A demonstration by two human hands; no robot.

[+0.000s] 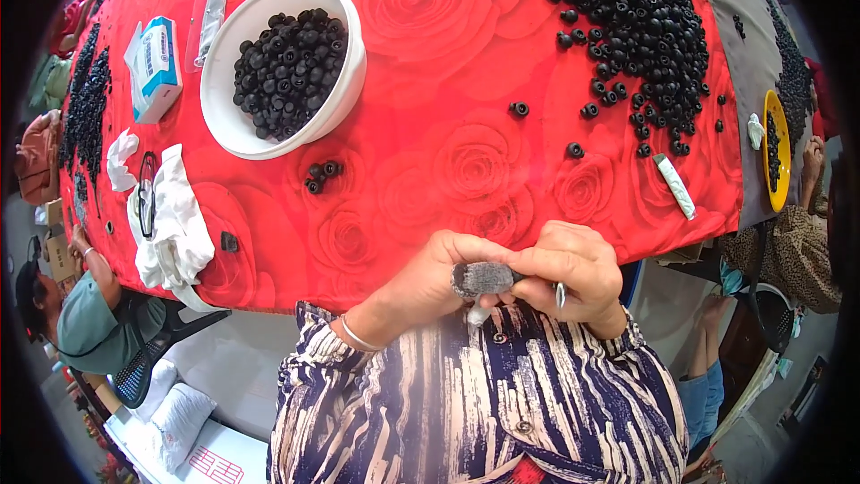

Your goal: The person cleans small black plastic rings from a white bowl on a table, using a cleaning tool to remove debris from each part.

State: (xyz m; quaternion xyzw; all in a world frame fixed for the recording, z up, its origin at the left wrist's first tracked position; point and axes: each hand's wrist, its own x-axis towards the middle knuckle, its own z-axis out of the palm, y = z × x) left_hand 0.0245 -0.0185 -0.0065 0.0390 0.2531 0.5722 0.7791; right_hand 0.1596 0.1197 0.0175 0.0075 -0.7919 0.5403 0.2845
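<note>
Both hands are close together in front of my chest, at the table's near edge. My left hand point(428, 282) is closed on a grey, rough-surfaced pad point(482, 280) with a rounded end. My right hand point(573, 271) pinches a small black piece point(517, 276) against the pad's right end; the fingers hide most of it. A silvery oval, perhaps a ring, shows on my right hand. Below the pad a small white tip point(477, 314) shows, too unclear to name. Ahead of my hands, several black hollow beads point(322, 176) lie in a little cluster on the red cloth.
A white bowl point(356, 81) of black beads stands at left, near a blue-and-white box point(154, 70). White gloves point(176, 224) lie nearer. A bead heap point(649, 36) spreads at far right, near a white-wrapped strip point(675, 186). People sit on both sides; a yellow plate point(782, 139) is at right.
</note>
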